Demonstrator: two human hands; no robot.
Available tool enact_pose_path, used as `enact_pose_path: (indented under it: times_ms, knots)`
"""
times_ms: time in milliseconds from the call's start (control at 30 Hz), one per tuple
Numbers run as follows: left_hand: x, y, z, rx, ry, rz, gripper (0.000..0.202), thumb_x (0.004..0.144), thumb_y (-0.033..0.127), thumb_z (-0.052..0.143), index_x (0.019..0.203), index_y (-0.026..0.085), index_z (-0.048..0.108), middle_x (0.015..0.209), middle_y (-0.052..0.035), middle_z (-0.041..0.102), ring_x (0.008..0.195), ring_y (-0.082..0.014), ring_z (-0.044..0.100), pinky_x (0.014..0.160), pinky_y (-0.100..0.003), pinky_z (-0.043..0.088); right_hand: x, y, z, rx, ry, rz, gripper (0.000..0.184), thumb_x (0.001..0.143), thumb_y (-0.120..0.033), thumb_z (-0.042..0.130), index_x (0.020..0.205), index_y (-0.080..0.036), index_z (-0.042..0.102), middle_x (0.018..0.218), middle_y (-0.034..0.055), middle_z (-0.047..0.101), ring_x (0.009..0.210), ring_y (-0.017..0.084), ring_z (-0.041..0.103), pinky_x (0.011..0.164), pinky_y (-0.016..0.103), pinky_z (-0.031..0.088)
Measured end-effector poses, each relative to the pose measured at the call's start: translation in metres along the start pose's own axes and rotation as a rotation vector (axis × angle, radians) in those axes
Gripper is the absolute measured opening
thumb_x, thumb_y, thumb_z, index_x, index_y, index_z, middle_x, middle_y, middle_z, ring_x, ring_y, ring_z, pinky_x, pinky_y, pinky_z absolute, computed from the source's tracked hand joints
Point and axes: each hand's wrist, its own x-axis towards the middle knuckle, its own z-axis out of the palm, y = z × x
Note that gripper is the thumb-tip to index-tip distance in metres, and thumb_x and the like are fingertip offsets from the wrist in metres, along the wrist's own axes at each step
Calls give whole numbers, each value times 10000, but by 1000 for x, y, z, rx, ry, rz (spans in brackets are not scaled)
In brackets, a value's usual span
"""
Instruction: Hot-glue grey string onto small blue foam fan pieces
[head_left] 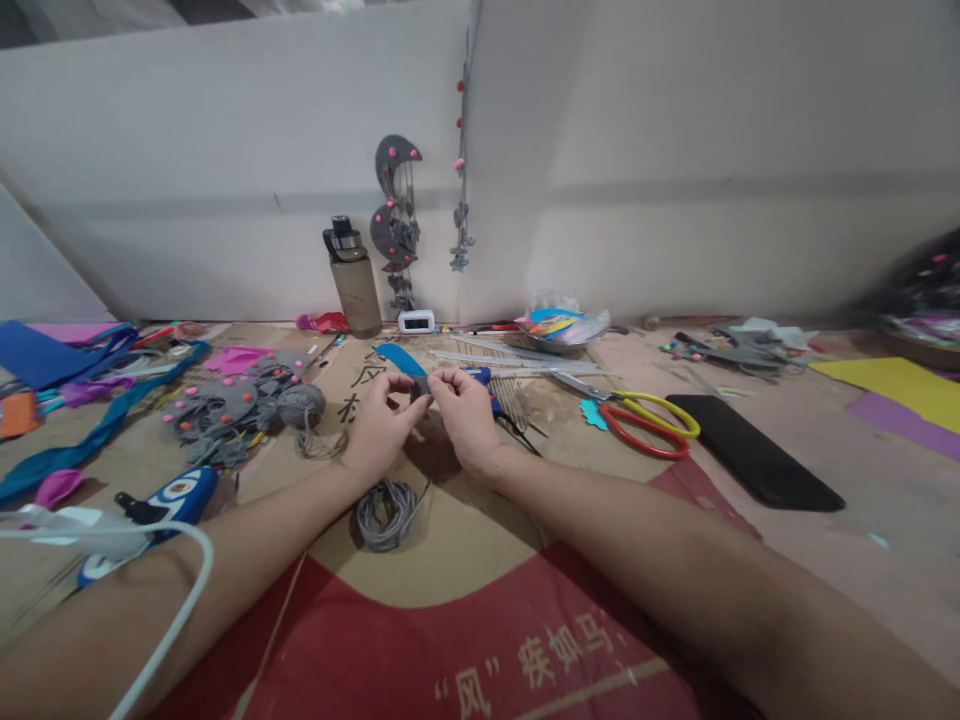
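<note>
My left hand (385, 418) and my right hand (466, 418) meet over the cardboard, fingertips pinched together on a small dark grey piece (421, 387) that looks like felt. Its exact shape is partly hidden by the fingers. Just beyond them lies a blue strip (400, 358). A coil of grey cord (386, 515) rests on the cardboard below my left hand. Left of that hand sits a ball of grey yarn (301, 405), beside a heap of grey felt pieces with pink and orange dots (232, 400). A blue glue gun (480, 377) lies partly hidden behind my right hand.
Scissors with red and yellow handles (649, 425) and a black phone-like slab (754, 450) lie to the right. A bottle (354, 285) and a small white digital clock (416, 321) stand by the wall. Grey moon-shaped hangings (394, 230) hang there. A white cable (196, 585) crosses my left forearm.
</note>
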Motion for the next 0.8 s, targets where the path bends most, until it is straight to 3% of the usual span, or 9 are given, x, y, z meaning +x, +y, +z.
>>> enact_pose_path:
  times_ms: [200, 367, 533, 633, 800]
  knots:
    - [1, 0, 2, -129, -18, -21, 252, 682, 304, 675, 845, 167, 540, 847, -37, 583, 816, -166, 571, 701, -266, 427, -5, -2, 1, -48, -57, -22, 178, 744, -345, 537, 742, -174, 585, 647, -18, 567, 622, 109, 479, 621, 234, 387]
    - [1, 3, 3, -391, -17, -167, 240, 619, 203, 713, 784, 167, 542, 757, -8, 596, 714, -128, 575, 655, -221, 434, -6, -1, 1, -106, -90, -74, 177, 762, -340, 531, 755, -179, 605, 707, -10, 585, 658, 115, 494, 659, 242, 399]
    - [2, 3, 5, -529, -57, -293, 236, 670, 209, 653, 842, 175, 495, 731, 18, 575, 618, -112, 560, 555, -225, 469, -6, 1, 2, -151, -155, -73, 191, 796, -315, 496, 836, -188, 634, 838, 20, 637, 765, 137, 559, 722, 270, 441]
    - [4, -3, 7, -597, -36, -302, 223, 684, 207, 640, 848, 171, 493, 740, 19, 574, 639, -100, 560, 586, -216, 485, -5, 3, 1, -215, -186, -134, 207, 814, -288, 484, 906, -194, 645, 953, 46, 644, 883, 156, 573, 807, 301, 443]
    - [5, -9, 8, -668, -37, -303, 211, 697, 218, 638, 852, 176, 502, 768, 16, 586, 671, -97, 564, 601, -211, 494, -4, 4, -2, -280, -192, -207, 210, 836, -254, 467, 931, -190, 642, 967, 50, 645, 930, 154, 576, 876, 311, 428]
